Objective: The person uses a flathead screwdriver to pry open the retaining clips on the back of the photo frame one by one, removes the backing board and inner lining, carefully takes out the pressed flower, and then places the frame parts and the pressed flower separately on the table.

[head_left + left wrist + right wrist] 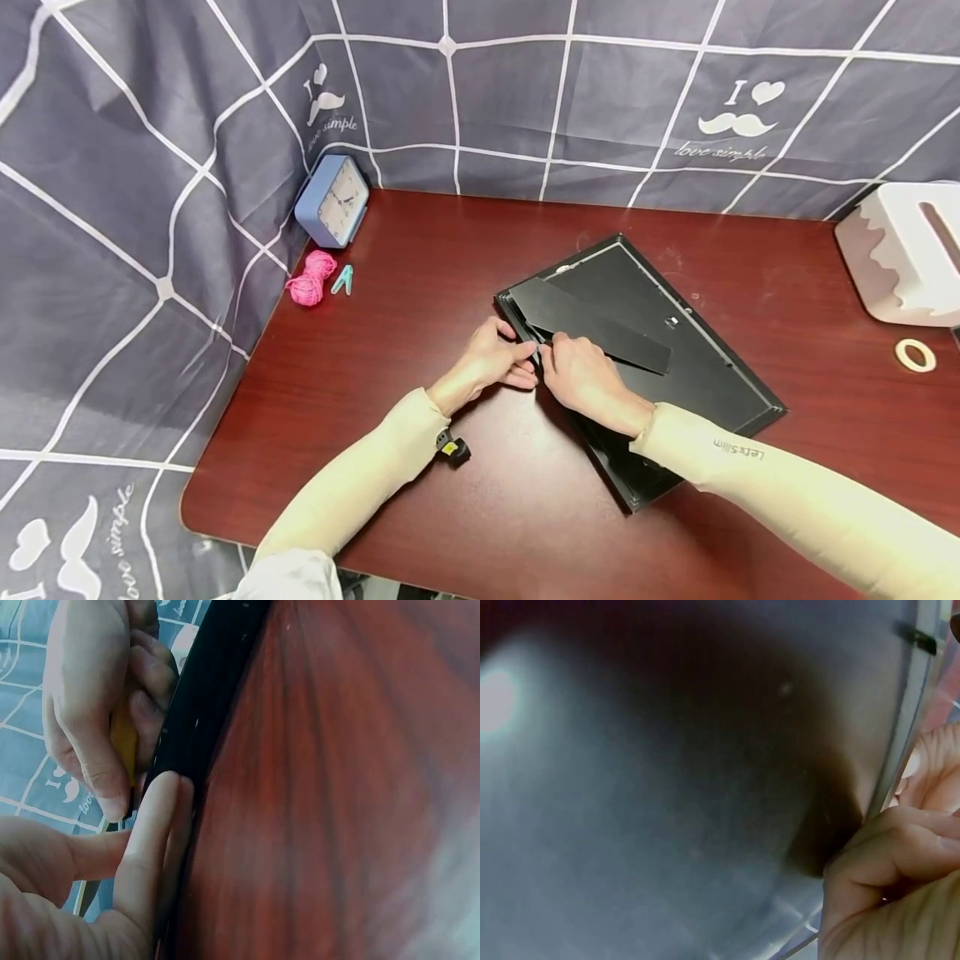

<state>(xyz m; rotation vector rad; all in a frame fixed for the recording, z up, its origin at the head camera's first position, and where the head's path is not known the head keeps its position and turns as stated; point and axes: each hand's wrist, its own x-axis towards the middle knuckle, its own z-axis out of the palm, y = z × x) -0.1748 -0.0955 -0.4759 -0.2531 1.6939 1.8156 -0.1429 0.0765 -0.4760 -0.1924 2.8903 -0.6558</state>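
I am holding a black frame (pixel 693 367), its back looking smooth and matt, its edge glossier; beside it I am pinching a yellow handle (pixel 124 739) of smooth-looking plastic. Under the frame, a wood-grained table (pixel 450 275) is shining; behind the frame, creased matt cloth (pixel 510 100) is hanging; left of the frame, fibrous pink yarn (pixel 311 279) is lying.

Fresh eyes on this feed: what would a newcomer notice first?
The black picture frame comes first, face down on the red table, the left hand and right hand close together at its left edge. Then comes bright pink yarn at the table's left side, in front of the blue clock.
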